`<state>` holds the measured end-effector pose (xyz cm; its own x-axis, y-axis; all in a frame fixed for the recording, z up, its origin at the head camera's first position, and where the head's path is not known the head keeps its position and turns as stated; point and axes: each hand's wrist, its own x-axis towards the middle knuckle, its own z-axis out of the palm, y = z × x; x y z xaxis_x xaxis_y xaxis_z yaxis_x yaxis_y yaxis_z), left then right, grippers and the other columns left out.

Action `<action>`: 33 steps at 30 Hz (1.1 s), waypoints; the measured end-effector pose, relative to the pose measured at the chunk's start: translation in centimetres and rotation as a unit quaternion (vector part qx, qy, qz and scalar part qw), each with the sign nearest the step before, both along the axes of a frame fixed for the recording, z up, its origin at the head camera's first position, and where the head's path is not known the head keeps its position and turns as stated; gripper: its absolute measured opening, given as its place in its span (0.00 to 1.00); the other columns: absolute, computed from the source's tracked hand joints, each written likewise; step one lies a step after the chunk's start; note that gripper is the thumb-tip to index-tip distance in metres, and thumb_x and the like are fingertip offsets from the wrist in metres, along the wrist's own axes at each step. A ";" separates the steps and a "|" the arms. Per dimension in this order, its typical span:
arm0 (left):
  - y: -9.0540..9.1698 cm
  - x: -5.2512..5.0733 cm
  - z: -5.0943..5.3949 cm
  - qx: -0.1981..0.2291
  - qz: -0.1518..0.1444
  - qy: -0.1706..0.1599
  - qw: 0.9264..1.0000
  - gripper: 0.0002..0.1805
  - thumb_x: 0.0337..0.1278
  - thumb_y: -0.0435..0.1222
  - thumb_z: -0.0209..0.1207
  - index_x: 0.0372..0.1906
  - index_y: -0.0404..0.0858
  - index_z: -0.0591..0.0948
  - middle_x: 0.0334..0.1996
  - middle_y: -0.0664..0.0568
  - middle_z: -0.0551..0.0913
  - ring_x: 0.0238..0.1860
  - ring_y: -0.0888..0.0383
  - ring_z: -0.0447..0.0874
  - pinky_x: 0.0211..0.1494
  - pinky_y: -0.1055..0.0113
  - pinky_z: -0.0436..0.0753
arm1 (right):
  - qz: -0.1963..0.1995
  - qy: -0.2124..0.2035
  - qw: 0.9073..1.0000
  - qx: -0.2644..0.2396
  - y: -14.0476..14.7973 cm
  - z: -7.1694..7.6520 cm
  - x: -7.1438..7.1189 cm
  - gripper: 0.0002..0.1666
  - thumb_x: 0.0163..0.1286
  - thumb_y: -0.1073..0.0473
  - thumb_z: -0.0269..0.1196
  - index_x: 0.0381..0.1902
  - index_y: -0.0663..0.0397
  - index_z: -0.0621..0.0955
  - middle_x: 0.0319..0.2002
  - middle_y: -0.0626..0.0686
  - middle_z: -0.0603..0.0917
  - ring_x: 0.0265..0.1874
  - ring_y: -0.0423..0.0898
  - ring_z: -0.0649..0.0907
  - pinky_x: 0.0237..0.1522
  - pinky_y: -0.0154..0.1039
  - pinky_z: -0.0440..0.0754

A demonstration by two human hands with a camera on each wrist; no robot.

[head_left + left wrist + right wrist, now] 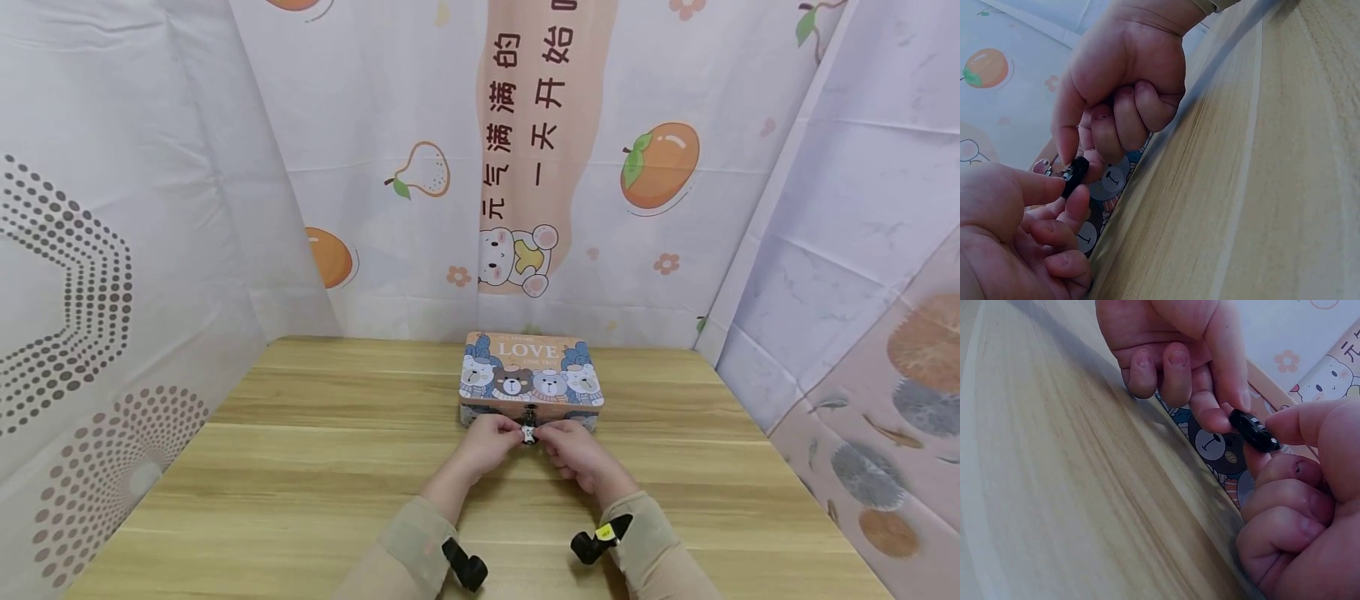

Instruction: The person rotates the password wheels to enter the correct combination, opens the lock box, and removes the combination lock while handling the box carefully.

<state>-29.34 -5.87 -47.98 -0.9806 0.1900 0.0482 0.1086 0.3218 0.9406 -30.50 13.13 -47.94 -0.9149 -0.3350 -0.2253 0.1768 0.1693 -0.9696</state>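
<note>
A small black combination padlock [529, 434] with number dials hangs at the front clasp of a tin box [531, 375]. The box has an orange lid printed with bears and the word LOVE, and the lid is down. My left hand [486, 442] pinches one side of the padlock between thumb and finger. From the other side, my right hand [581, 452] pinches it too, its remaining fingers curled. Up close, the left wrist view shows the dark padlock body [1075, 175] between both sets of fingertips; the right wrist view shows light dials on the padlock [1254, 431].
The box stands near the back edge of a wood-grain table [337, 467]. Behind it hangs a white curtain [390, 250] with fruit prints and writing. More printed cloth [862, 333] hangs at the right and left sides.
</note>
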 end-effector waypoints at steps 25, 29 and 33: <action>0.0 -0.2 0.0 0.004 0.000 0.002 1.000 0.05 0.66 0.31 0.61 0.37 0.32 0.85 0.29 0.52 0.85 0.30 0.58 0.75 0.34 0.64 0.73 | -0.023 -0.014 0.999 -0.024 1.4 1.3 -0.3 0.23 0.71 0.56 0.63 0.19 0.52 0.66 0.13 0.43 0.59 0.11 0.39 0.57 0.13 0.33 0.55; 0.0 -0.2 -0.1 0.004 -0.002 0.001 1.000 0.05 0.65 0.31 0.62 0.38 0.32 0.85 0.30 0.51 0.86 0.32 0.58 0.75 0.36 0.64 0.73 | -0.024 -0.019 0.999 -0.014 1.0 1.1 -0.3 0.19 0.72 0.55 0.61 0.24 0.56 0.69 0.14 0.44 0.61 0.11 0.39 0.58 0.13 0.33 0.56; 0.0 -0.1 0.0 0.006 0.001 -0.003 1.000 0.05 0.66 0.31 0.62 0.38 0.32 0.84 0.30 0.51 0.85 0.31 0.58 0.75 0.34 0.64 0.73 | -0.011 -0.012 1.000 -0.010 0.8 0.9 -0.3 0.16 0.73 0.55 0.60 0.30 0.60 0.72 0.15 0.45 0.61 0.11 0.39 0.58 0.13 0.33 0.57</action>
